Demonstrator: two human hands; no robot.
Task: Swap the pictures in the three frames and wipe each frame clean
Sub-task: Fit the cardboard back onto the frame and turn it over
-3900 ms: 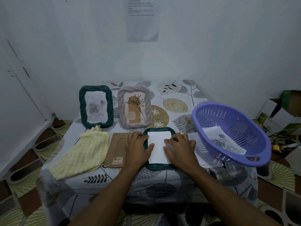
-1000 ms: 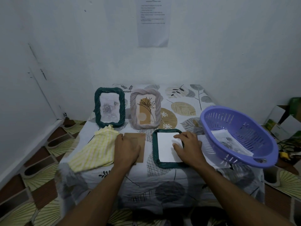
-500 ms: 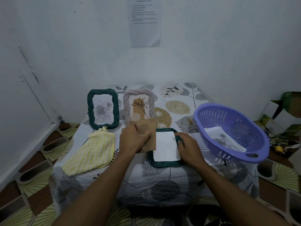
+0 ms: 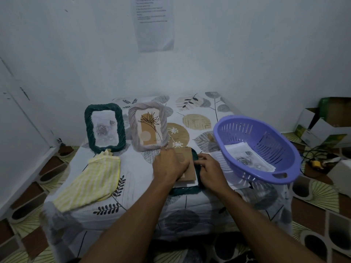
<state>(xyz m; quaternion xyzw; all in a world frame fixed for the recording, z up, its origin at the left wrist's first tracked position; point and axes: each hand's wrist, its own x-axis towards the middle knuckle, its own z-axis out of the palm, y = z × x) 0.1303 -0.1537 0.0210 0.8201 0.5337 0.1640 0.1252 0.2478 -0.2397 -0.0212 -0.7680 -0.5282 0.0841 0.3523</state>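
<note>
Refitting: left hand [image 4: 171, 166] holds brown cardboard backing [image 4: 190, 171] | right hand [image 4: 211, 168] grips face-down dark-green rope frame [image 4: 186, 191] at 3 o'clock | next: seat squarely

Most of the flat frame sat out of my sight.
My view showed the lying green frame [image 4: 187, 190] only as its near rim and a bit of its far corner; the brown board [image 4: 187, 168], the left hand [image 4: 169, 166] and the right hand [image 4: 210, 168] covered the rest. The white paper [image 4: 185, 185] under the board showed as one thin strip. The left hand was smeared, so I couldn't tell whether it pinched the board or just pressed on it, and the right fingertips merged with the dark rim. The print on the wall notice [image 4: 154, 25] was too small to read, its top cut off. The basket [image 4: 254, 172] hid part of the sheets [image 4: 239, 185] beneath it.
</note>
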